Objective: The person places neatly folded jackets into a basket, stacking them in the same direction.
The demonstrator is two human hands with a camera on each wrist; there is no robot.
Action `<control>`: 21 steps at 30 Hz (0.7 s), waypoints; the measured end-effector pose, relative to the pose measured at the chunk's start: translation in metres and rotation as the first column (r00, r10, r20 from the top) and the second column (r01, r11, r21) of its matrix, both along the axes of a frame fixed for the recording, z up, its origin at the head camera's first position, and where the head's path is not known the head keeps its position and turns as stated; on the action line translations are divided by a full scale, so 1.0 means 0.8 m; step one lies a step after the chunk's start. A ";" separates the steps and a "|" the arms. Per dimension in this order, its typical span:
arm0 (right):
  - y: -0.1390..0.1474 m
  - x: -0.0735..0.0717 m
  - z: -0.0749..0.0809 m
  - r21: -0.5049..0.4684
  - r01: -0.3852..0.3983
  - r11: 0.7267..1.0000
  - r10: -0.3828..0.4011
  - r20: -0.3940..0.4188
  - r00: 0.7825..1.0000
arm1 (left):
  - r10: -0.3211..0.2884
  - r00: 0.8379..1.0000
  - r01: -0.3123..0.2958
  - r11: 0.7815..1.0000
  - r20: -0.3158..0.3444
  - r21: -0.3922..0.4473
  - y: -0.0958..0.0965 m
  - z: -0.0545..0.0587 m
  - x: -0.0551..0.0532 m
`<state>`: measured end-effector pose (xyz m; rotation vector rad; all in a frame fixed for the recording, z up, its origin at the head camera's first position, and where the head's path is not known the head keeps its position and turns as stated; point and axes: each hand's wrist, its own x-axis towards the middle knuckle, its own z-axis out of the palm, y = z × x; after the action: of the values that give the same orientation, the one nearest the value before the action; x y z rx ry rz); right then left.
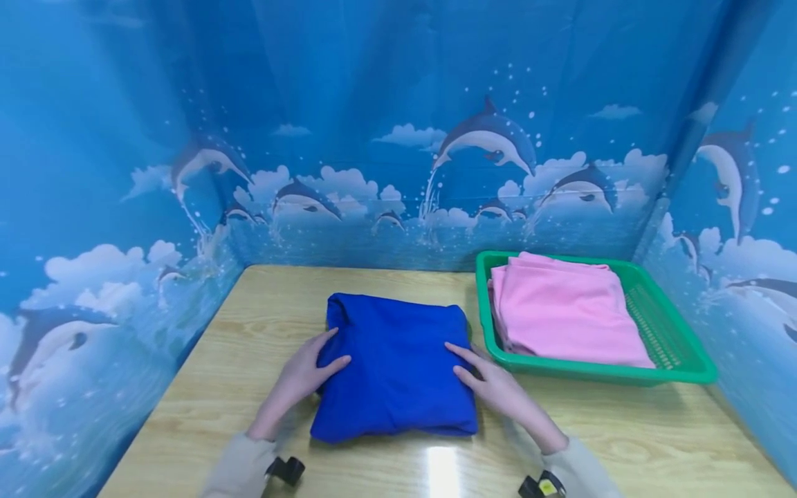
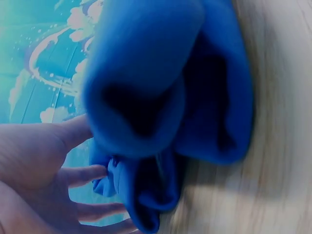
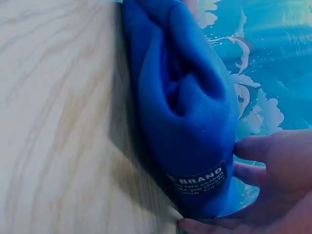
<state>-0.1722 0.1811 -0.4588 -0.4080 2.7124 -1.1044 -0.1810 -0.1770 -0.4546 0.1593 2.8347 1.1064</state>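
Observation:
A blue garment (image 1: pixel 398 366), folded into a thick square bundle, lies on the wooden table (image 1: pixel 274 290) in front of me. My left hand (image 1: pixel 305 373) touches its left side, fingers spread and thumb on the top edge. On the other side, my right hand (image 1: pixel 498 391) rests thumb and fingertips along the right edge. The left wrist view shows rolled, open-ended folds of the blue garment (image 2: pixel 141 73) beside the straight fingers. A dark label with white lettering (image 3: pixel 197 180) shows on the garment in the right wrist view, close to the right fingertips.
A green plastic basket (image 1: pixel 697 356) stands at the back right of the table, close to the right hand. Folded pink cloth (image 1: pixel 566 311) lies in it. Behind and on both sides hangs a blue curtain (image 1: pixel 349 83) printed with dolphins.

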 end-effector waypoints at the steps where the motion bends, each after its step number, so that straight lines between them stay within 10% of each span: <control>1: 0.000 0.000 0.000 -0.016 0.013 1.000 -0.013 0.017 1.000 | 0.014 1.000 -0.014 1.000 0.021 0.016 -0.003 0.000 -0.001; 7: 0.001 -0.001 -0.002 -0.162 0.108 0.981 -0.087 0.132 0.987 | 0.017 0.990 -0.041 0.985 0.140 0.169 -0.017 -0.001 -0.004; 14: 0.002 -0.002 -0.001 -0.372 0.260 0.891 -0.119 0.360 0.925 | -0.063 0.970 -0.020 0.941 0.236 0.337 -0.018 -0.004 -0.010; 21: 0.002 -0.002 -0.003 -0.439 0.302 0.846 -0.108 0.414 0.904 | -0.125 0.944 -0.023 0.898 0.304 0.439 -0.020 -0.007 -0.015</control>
<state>-0.1737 0.1828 -0.4610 0.0486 2.1489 -1.7458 -0.1931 -0.1929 -0.4603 0.0721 2.2456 1.5791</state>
